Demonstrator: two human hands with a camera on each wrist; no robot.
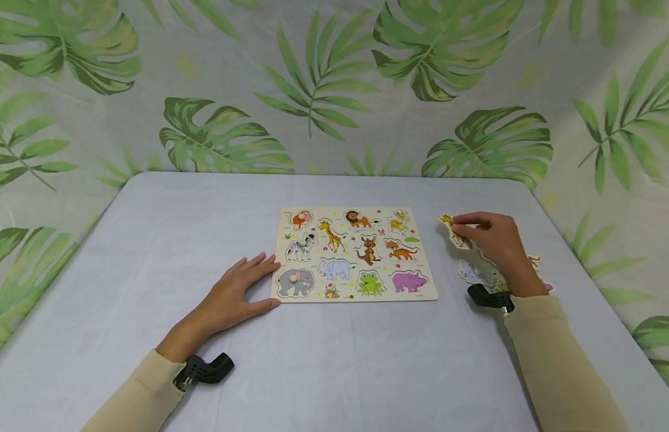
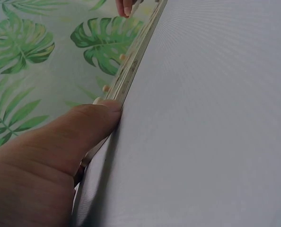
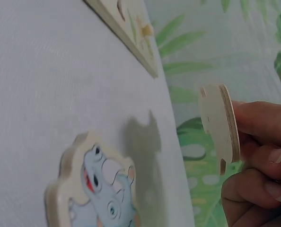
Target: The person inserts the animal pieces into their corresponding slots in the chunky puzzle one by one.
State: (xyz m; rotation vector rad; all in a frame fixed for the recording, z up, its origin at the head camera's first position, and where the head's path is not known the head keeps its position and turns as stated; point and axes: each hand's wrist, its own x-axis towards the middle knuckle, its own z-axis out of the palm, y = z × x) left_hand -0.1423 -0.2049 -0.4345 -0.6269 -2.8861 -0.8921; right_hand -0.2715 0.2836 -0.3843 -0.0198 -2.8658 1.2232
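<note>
A wooden animal puzzle board (image 1: 350,298) lies flat on the table. My left hand (image 1: 234,294) rests at its left side, fingers spread, fingertips and thumb touching the edge; the thumb (image 2: 91,125) lies against that edge in the left wrist view. Right of the board, my right hand (image 1: 491,240) pinches a giraffe puzzle piece (image 1: 456,234) above the table. The right wrist view shows the pale back of the giraffe piece (image 3: 221,127). Below it on the table lies a blue rhino piece (image 1: 474,272). An elephant piece (image 1: 296,282) with a knob sits in the board's lower-left corner.
More loose pieces lie beneath and beside my right hand, partly hidden by it; an orange-striped piece (image 1: 534,261) and a pink piece (image 1: 547,287) peek out. A white cloth covers the table (image 1: 334,372). A leaf-patterned cloth (image 1: 334,78) hangs behind.
</note>
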